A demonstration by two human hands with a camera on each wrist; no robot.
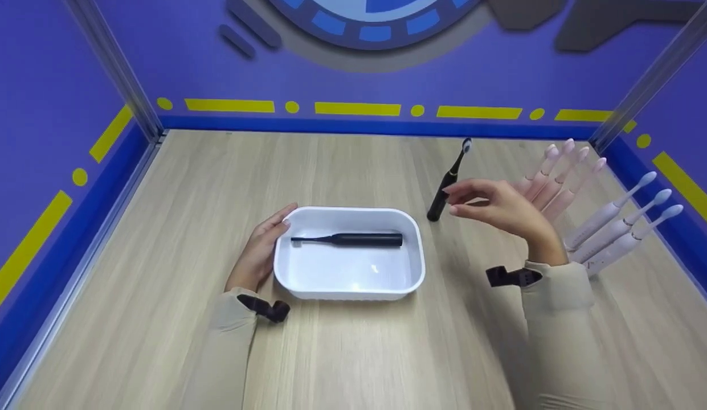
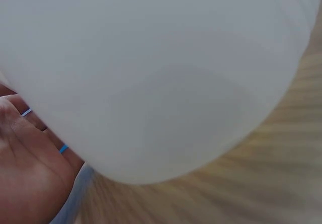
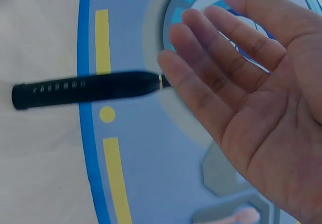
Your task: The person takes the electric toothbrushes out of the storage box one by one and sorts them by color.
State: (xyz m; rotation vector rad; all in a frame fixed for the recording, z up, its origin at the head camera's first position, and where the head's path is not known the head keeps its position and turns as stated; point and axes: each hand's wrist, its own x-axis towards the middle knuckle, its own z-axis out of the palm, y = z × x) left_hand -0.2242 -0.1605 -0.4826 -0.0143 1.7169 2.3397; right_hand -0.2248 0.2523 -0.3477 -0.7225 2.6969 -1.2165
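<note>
My left hand (image 1: 256, 250) holds a white rectangular tub (image 1: 347, 276) by its left side, the thumb at the rim. The left wrist view shows the tub's smooth outer wall (image 2: 166, 98), with part of the palm beside it. A black electric toothbrush (image 1: 367, 240) lies flat inside, its head toward the left. Another black electric toothbrush (image 1: 436, 210) stands upright on the table, right of the tub. Close to it is my right hand (image 1: 501, 208), fingers loosely bent. In the right wrist view that hand has nothing in it, and the toothbrush handle (image 3: 90, 90) shows beyond its fingertips.
Several pink electric toothbrushes (image 1: 560, 202) stand upright at the right, partly behind my right hand. Nearer to me stand three whitish ones (image 1: 609, 250), close to my right wrist. Blue panels (image 1: 353, 85) wall the wooden table (image 1: 353, 353) at the back and sides.
</note>
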